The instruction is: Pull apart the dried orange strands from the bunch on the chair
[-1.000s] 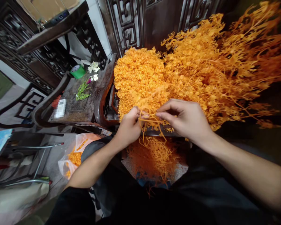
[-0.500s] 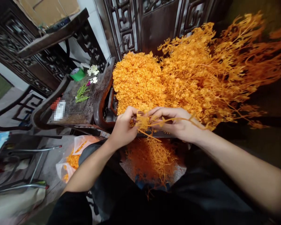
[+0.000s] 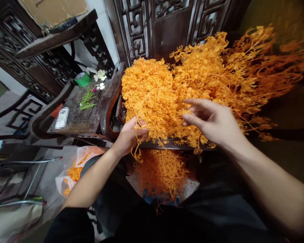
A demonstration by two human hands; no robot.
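One dark wooden bench (image 3: 171,35), carved back at 12 o'clock, its front seat edge running just beyond our knees. One mass of loose orange sprays (image 3: 233,74), at 2 o'clock, twigs jutting past the heap's right side. One dense orange pile (image 3: 148,84), at 12 o'clock, touching the sprays, its near edge reaching the seat's front. One dark armchair (image 3: 81,118), at 9 o'clock, its curved arm bordering the pile's left side. One heap of orange stems (image 3: 167,172), between 5 and 6 o'clock, below the seat edge between our legs. One whitish plastic bag (image 3: 83,157) with orange pieces, at 8 o'clock. Our right hand (image 3: 212,121), at 3 o'clock, released, thumb and forefinger parted before the sprays. Our left hand (image 3: 131,135), at 8 o'clock, pinching one orange sprig (image 3: 141,128) above the pile's near-left edge; between both hands we have open room. On the chair seat, near 10 o'clock: green stems (image 3: 87,99), green tape (image 3: 82,79), white flowers (image 3: 99,75).
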